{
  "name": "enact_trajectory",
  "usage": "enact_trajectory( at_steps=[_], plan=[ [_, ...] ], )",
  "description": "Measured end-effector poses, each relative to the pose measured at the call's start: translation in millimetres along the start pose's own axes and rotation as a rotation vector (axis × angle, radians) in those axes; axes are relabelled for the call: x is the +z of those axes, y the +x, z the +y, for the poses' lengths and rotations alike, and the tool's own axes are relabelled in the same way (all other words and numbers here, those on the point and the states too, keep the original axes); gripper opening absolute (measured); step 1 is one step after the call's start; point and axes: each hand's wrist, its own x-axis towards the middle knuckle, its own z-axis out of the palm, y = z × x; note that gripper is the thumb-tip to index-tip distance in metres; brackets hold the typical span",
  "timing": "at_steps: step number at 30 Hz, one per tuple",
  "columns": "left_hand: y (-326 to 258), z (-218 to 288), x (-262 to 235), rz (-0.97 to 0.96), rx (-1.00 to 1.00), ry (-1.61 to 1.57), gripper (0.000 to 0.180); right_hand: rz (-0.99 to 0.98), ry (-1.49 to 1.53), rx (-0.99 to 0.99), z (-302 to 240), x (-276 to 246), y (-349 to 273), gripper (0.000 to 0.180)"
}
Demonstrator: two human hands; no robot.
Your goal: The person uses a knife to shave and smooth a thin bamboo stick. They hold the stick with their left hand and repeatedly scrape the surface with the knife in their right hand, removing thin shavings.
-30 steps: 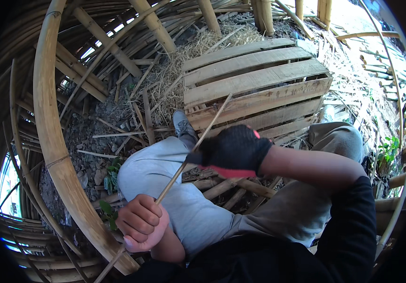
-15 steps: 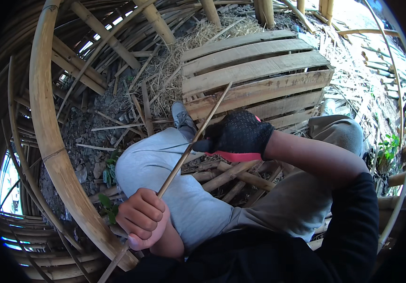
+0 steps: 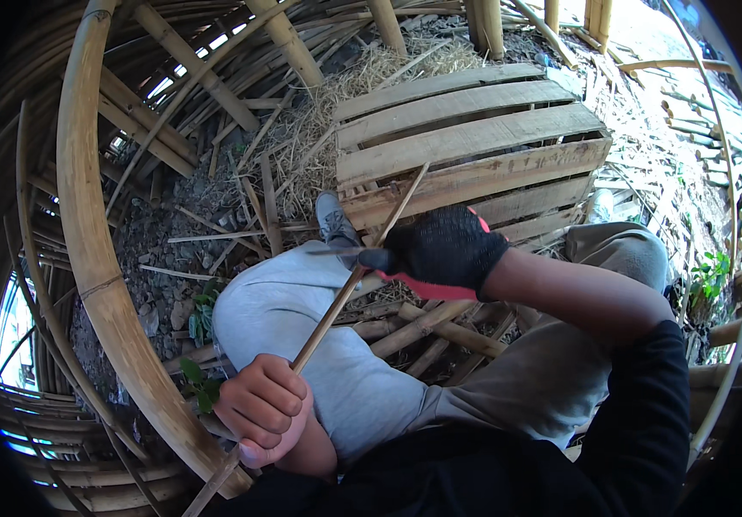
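A thin bamboo stick (image 3: 329, 315) runs slantwise across my lap, from the lower left up to the wooden crate. My bare left hand (image 3: 264, 405) is wrapped round its lower part, and the stick's near end sticks out below the fist. Higher up, my right hand (image 3: 444, 252), in a black glove with red-pink edges, is closed on a knife whose handle the fingers hide. The narrow knife blade (image 3: 333, 252) points left across the stick. My gloved thumb lies against or very close to the stick.
A slatted wooden crate (image 3: 483, 125) stands ahead, with straw (image 3: 302, 146) beside it. A thick bamboo pole (image 3: 86, 215) rises on my left. Crossed bamboo poles (image 3: 422, 326) lie beneath my legs. Green leaves (image 3: 201, 385) grow near my left hand.
My gloved right hand has shifted slightly, and the knife blade now lies flatter across the stick. My left hand keeps its grip in almost the same place. The view has tilted a little.
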Motion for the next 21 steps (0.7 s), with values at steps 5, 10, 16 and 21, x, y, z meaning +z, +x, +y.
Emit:
enact_trajectory(
  at_steps=[5, 10, 16, 21],
  plan=[
    [0, -5, 0, -0.054, -0.004, 0.002, 0.06, 0.181, 0.03, -0.022, 46, 25, 3, 0.044],
    [4, -3, -3, -0.01, -0.004, 0.018, 0.06, 0.141, -0.018, 0.077, 19, 19, 9, 0.045],
    [-1, -5, 3, -0.02, -0.005, 0.027, 0.06, 0.2, -0.046, 0.09, 25, 36, -1, 0.045],
    [0, -3, 3, -0.044, 0.02, 0.019, 0.06, -0.034, 0.068, 0.154, -17, -5, 6, 0.046]
  ],
)
